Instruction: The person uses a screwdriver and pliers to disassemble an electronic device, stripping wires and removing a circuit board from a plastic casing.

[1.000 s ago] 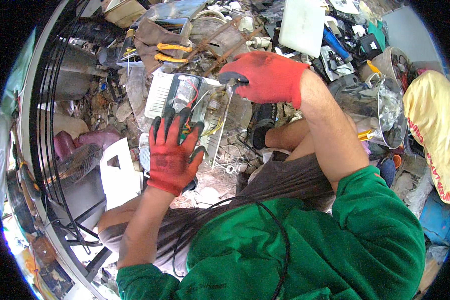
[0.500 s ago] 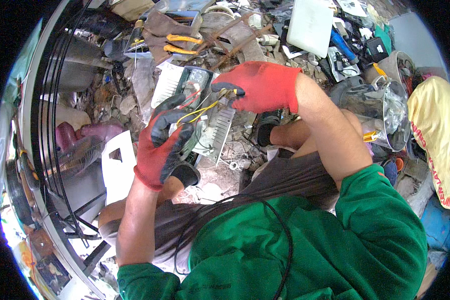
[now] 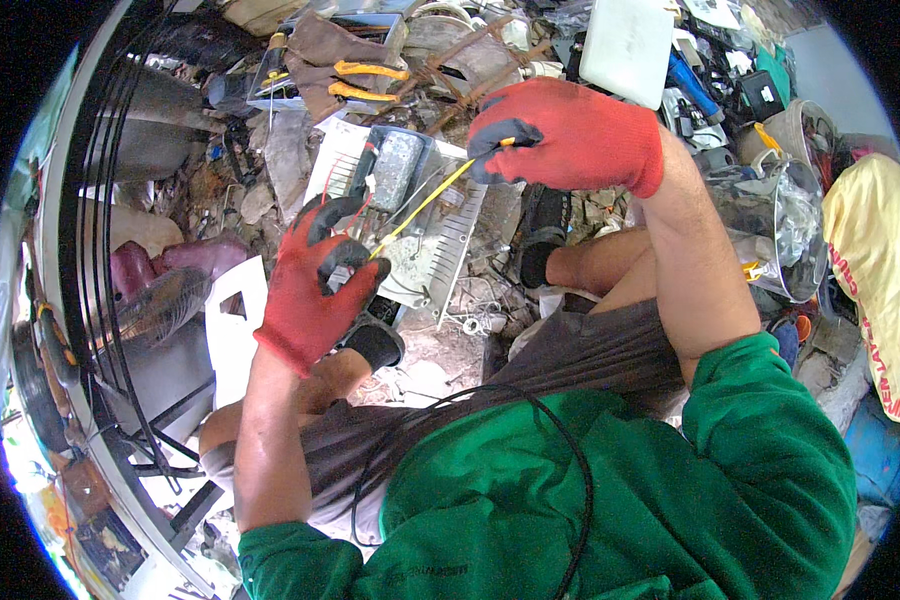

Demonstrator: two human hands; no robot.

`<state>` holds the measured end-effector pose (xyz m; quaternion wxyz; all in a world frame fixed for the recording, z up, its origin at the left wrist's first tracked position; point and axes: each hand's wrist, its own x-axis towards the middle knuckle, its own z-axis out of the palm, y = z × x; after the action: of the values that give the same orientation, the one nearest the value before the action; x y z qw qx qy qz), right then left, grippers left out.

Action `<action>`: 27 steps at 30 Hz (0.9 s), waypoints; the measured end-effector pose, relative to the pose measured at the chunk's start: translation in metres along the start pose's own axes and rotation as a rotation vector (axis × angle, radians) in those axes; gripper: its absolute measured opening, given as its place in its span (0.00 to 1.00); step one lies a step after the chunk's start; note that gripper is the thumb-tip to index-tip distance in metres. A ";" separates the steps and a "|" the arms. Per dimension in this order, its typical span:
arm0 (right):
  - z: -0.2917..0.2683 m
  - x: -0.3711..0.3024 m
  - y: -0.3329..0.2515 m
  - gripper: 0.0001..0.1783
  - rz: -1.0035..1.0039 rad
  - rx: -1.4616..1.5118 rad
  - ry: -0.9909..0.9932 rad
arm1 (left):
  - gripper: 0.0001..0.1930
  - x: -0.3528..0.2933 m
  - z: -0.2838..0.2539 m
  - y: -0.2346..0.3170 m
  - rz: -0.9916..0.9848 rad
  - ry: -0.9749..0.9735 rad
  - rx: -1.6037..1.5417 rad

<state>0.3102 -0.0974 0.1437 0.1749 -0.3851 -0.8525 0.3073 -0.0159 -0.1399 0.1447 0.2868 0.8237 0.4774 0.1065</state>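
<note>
A yellow wire runs in a straight line between my two gloved hands. My right hand, in a red glove with dark fingertips, pinches its far end. At the near end, my left hand, gloved alike, has its fingers closed on the wire. Below the wire lies a pale slotted panel. On the panel's far side is a speckled grey metal block, with a dark, slim handle-like piece along its left edge. Thin red wires show beside my left hand's fingers; where they end is hidden.
Pliers with orange handles lie on brown cloth at the far side. A flat white case rests on mixed scrap at the far right. A bucket of plastic scrap stands to the right, and a black metal frame to the left.
My right hand has moved right and slightly away, drawing the yellow wire from a slack curve into a straight line. My left hand has shifted slightly left and stays closed.
</note>
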 end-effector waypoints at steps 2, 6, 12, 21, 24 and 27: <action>-0.001 0.002 -0.005 0.18 0.080 -0.011 -0.012 | 0.19 0.000 -0.012 0.011 -0.003 -0.060 -0.155; -0.001 -0.001 0.005 0.19 0.063 0.011 0.083 | 0.30 -0.006 -0.028 0.010 -0.204 -0.206 -0.658; 0.006 0.003 0.012 0.19 0.044 -0.034 0.178 | 0.19 -0.008 -0.031 0.020 -0.246 -0.287 -0.850; 0.003 0.005 0.003 0.21 0.029 0.145 0.131 | 0.28 -0.008 -0.017 0.020 -0.093 0.000 -0.606; 0.011 0.012 -0.024 0.23 -0.114 0.187 0.088 | 0.29 -0.012 -0.010 0.035 0.030 0.189 -0.291; 0.030 0.018 -0.044 0.23 -0.211 0.281 0.132 | 0.30 -0.011 -0.013 0.043 0.325 0.238 0.136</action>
<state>0.2584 -0.1174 0.1509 0.3140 -0.2845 -0.8236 0.3771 0.0036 -0.1603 0.1810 0.1511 0.8890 0.3747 0.2154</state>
